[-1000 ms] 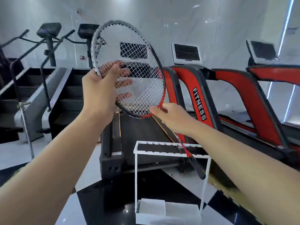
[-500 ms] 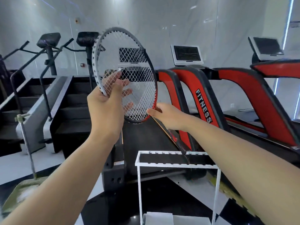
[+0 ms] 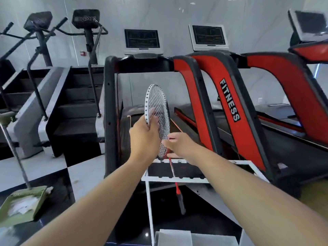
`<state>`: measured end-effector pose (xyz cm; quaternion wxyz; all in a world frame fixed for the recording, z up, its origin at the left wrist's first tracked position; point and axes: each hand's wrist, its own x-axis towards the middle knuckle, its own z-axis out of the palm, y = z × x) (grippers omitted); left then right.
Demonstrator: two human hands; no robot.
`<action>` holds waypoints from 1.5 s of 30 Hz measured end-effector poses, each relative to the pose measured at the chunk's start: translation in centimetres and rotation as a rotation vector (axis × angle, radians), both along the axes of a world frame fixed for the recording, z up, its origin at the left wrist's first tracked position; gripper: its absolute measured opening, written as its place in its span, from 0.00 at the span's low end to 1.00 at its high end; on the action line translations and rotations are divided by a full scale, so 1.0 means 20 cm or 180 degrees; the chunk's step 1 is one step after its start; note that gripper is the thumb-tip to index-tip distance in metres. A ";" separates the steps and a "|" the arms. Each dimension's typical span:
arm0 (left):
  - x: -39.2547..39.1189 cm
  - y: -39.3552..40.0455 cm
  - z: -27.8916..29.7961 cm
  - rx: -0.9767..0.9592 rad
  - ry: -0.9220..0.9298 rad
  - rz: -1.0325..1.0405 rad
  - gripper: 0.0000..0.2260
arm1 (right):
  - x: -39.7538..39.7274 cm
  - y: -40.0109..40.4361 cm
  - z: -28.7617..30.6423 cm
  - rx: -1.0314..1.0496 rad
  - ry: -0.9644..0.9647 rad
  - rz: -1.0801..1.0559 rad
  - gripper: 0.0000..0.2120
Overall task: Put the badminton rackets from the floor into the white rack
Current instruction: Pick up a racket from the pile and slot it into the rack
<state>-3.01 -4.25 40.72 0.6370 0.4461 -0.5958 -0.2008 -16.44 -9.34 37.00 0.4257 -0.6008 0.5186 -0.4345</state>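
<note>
A badminton racket with a white and red frame stands nearly upright, head up, over the white rack. Its red shaft passes down through the rack's top frame, and the dark grip hangs below the slotted bars. My left hand holds the left rim of the racket head, fingers behind the strings. My right hand pinches the red lower end of the head where it meets the shaft, just above the rack's back bar. The rack's white base tray shows at the bottom edge.
Red and black treadmills with screens stand right behind the rack. Stair climbers fill the left. A green dustpan with a long handle sits on the black and white checkered floor at the lower left.
Both hands have lowered the racket from face height down into the rack, and its head has turned edge-on. The view has tilted downward and closer to the rack.
</note>
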 end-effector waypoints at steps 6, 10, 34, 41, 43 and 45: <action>-0.02 -0.25 -0.30 0.0330 -0.0396 0.0069 0.08 | 0.06 -0.10 -0.20 0.0496 -0.1040 0.0475 0.26; -0.03 -0.31 -0.42 0.0523 -0.0579 0.0007 0.10 | 0.03 -0.14 -0.29 0.0618 -0.0886 0.0473 0.23; 0.06 -0.14 -0.71 0.0474 -0.0956 0.0220 0.24 | 0.07 0.18 -0.50 -0.0686 -0.0135 -0.0647 0.12; 0.18 0.14 -1.05 0.0608 -0.0817 0.0284 0.05 | 0.19 0.58 -1.01 -0.0697 -0.0087 -0.0740 0.08; 0.23 0.21 -1.20 0.1209 -0.1214 -0.0041 0.06 | 0.17 0.68 -1.26 -0.0131 -0.0067 -0.0800 0.09; 0.27 0.27 -1.34 0.1702 -0.1449 -0.0328 0.06 | 0.12 0.78 -1.52 0.0385 0.0164 -0.0945 0.07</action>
